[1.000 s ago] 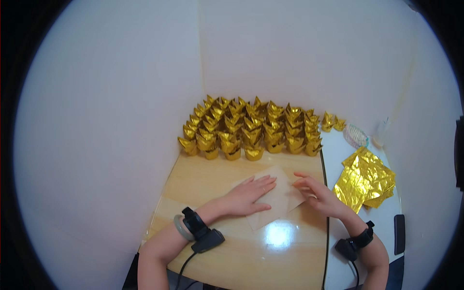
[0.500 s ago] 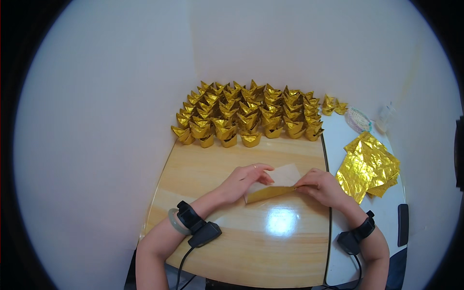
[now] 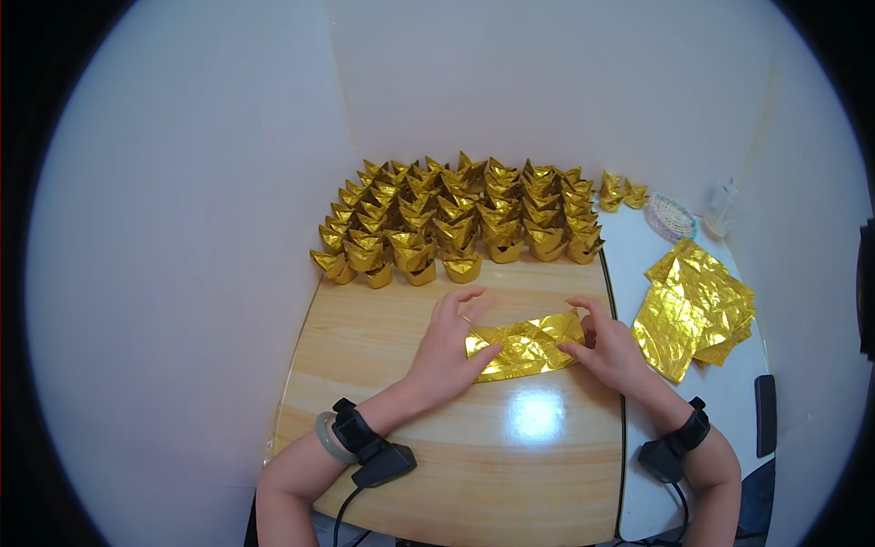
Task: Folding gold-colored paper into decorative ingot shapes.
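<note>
Folded over since earlier: gold foil strip (image 3: 526, 344) pinched between both hands (image 3: 453, 342) (image 3: 609, 348).

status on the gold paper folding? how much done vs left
Done: many rows of folded gold ingots stand at the back of the wooden table, plus a couple more off to the right. In hand: one gold sheet folded into a strip, pinched between the left hand and right hand. Left: a stack of unfolded gold sheets on the white surface to the right; its count can't be told.
</note>
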A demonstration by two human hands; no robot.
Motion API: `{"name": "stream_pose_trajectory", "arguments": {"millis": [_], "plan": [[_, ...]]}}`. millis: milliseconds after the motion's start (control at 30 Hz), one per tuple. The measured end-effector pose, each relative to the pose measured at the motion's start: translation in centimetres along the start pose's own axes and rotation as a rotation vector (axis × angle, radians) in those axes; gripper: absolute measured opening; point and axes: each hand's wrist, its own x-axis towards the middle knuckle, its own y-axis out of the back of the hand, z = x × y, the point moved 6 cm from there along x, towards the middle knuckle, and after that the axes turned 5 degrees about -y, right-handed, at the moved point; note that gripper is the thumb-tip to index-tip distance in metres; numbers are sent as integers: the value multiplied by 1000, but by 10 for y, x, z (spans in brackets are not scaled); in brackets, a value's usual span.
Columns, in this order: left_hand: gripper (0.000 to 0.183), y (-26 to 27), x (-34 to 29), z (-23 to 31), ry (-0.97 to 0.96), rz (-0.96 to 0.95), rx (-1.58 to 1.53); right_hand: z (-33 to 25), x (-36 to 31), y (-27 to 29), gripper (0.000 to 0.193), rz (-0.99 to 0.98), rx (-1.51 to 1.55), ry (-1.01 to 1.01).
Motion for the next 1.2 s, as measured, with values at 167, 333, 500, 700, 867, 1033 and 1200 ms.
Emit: {"name": "stream_pose_trajectory", "arguments": {"millis": [167,333,500,700,867,1033,1200], "plan": [[56,-49,-19,-2,-336,-693,221,-1,1,-6,64,56,-134,77],[58,-47,-23,9,-303,-743,311,-34,-17,-22,78,57,-541,459],[59,-45,-21,12,-271,-767,296,-28,-22,-44,89,-299,-427,498],[54,-41,-22,15,-311,-778,330,-16,-14,-34,91,-294,-544,435],[52,-38,-24,13,-328,-781,276,-1,-10,-21,94,-279,-620,290],[51,-41,-25,11,-364,-774,289,-20,-17,-26,94,-176,-660,389],[48,-37,-23,10,-356,-751,229,-15,-15,-32,86,-355,-497,447]]}}
